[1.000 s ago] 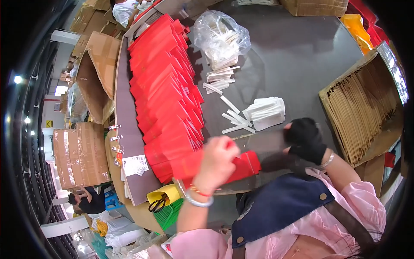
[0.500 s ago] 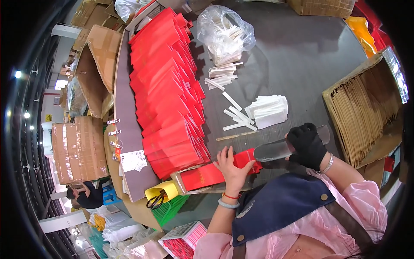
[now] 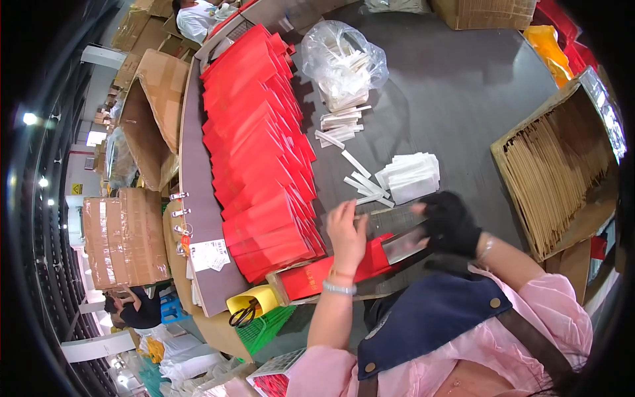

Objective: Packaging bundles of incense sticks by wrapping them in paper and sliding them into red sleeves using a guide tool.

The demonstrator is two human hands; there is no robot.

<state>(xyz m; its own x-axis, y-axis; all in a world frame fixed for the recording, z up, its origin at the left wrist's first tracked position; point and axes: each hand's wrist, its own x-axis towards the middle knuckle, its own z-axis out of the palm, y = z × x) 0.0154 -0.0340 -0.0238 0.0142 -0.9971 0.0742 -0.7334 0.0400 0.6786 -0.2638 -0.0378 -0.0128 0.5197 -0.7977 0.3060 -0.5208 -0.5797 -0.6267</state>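
Note:
A long red paper packet [image 3: 311,279] lies along the near edge of the table. From its right end sticks out a clear plastic strip [image 3: 403,246], its far end hidden in the packet. My right hand [image 3: 453,225], in a black fingerless glove and blurred by motion, grips the strip's outer end. Above the packet my bare left hand [image 3: 346,239] reaches out with fingers apart, close to several loose white sticks [image 3: 364,184]. Beside the sticks is a stack of flat white paper sleeves [image 3: 411,177].
Overlapping red packets [image 3: 261,155] line the table's left side. A clear bag of white sticks [image 3: 344,63] sits farther back. At right stands a carton of brown sheets [image 3: 552,185]. A yellow holder [image 3: 254,301] with black scissors [image 3: 245,313] is at the near left.
My left hand has lifted off the red packet and moved up toward the white sticks. My right hand has moved left, and more of the plastic strip is inside the packet.

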